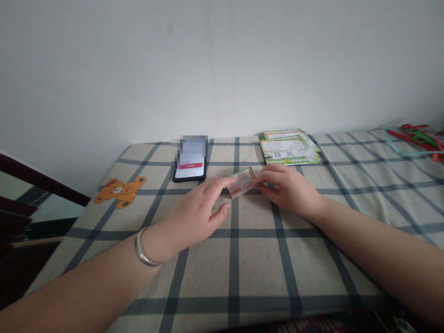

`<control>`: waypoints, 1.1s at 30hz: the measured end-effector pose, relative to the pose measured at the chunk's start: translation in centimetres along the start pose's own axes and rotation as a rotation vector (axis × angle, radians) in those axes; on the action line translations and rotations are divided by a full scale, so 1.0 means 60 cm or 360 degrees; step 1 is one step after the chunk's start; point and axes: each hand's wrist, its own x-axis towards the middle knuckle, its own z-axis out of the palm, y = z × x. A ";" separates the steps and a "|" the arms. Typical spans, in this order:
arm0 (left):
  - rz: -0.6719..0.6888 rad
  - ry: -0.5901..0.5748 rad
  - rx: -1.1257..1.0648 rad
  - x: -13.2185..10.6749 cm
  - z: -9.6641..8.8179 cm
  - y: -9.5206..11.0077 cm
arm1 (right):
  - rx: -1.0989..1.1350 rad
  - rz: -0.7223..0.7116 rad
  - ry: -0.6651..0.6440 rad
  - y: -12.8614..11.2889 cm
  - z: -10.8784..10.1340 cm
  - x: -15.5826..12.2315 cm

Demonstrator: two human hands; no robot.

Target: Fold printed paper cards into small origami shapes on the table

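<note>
A small folded paper box (242, 182), printed in red and green, stands on the checked cloth near the middle. My right hand (289, 188) pinches its right end with fingers closed round it. My left hand (199, 206) has its fingers stretched out, and their tips touch the box's left end. A silver bangle (143, 252) sits on my left wrist.
A black phone (190, 162) with a lit screen lies behind my left hand. A stack of flat green printed cartons (288, 147) lies behind my right hand. Coloured hangers (419, 136) lie at the far right. The cloth (243, 259) bears a bear print (120, 190) near its left edge.
</note>
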 end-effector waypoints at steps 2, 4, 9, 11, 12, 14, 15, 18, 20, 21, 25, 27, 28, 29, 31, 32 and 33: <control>0.0020 -0.0018 0.0022 0.001 0.002 -0.002 | -0.0066 -0.0117 -0.0011 0.001 -0.004 -0.002; 0.0028 -0.0043 0.0060 0.001 0.004 -0.005 | -0.0107 -0.0200 -0.0018 0.002 -0.008 -0.003; 0.0063 -0.0066 0.0130 -0.002 0.007 -0.009 | -0.0163 -0.0437 -0.0112 -0.005 -0.014 -0.004; 0.0080 -0.0083 0.0169 -0.002 0.008 -0.008 | -0.0126 -0.0570 -0.0138 -0.009 -0.016 -0.003; 0.0081 -0.0097 0.0189 -0.002 0.008 -0.007 | -0.0092 -0.0617 -0.0146 -0.011 -0.017 -0.003; 0.0082 -0.0136 0.0218 -0.001 0.009 -0.007 | -0.0032 -0.0663 -0.0168 -0.014 -0.018 -0.003; 0.0082 -0.0154 0.0226 0.000 0.009 -0.007 | -0.0020 -0.0664 -0.0190 -0.014 -0.018 -0.003; 0.0082 -0.0181 0.0250 0.001 0.009 -0.008 | -0.0030 -0.0634 -0.0291 -0.015 -0.019 -0.003; 0.0089 -0.0185 0.0280 0.001 0.008 -0.010 | -0.0058 -0.0607 -0.0341 -0.015 -0.022 -0.002; 0.0094 -0.0187 0.0297 0.001 0.008 -0.010 | -0.0071 -0.0601 -0.0358 -0.014 -0.024 -0.002; 0.0089 -0.0205 0.0313 -0.002 0.005 -0.008 | -0.0082 -0.0598 -0.0391 -0.011 -0.032 -0.002; 0.0090 -0.0208 0.0295 -0.002 0.003 -0.006 | -0.0078 -0.0557 -0.0380 -0.007 -0.033 -0.003; 0.0096 -0.0208 0.0283 -0.002 0.002 -0.005 | -0.0081 -0.0532 -0.0379 -0.005 -0.033 -0.003; 0.0104 -0.0212 0.0267 -0.001 0.001 -0.004 | -0.0085 -0.0509 -0.0387 -0.003 -0.033 -0.004; 0.0120 -0.0225 0.0236 0.001 0.000 -0.003 | -0.0077 -0.0485 -0.0410 -0.001 -0.031 -0.004; 0.0126 -0.0232 0.0222 0.001 -0.001 -0.002 | -0.0067 -0.0482 -0.0422 0.000 -0.031 -0.004; 0.0130 -0.0235 0.0214 0.002 -0.001 -0.002 | -0.0055 -0.0485 -0.0430 0.000 -0.030 -0.003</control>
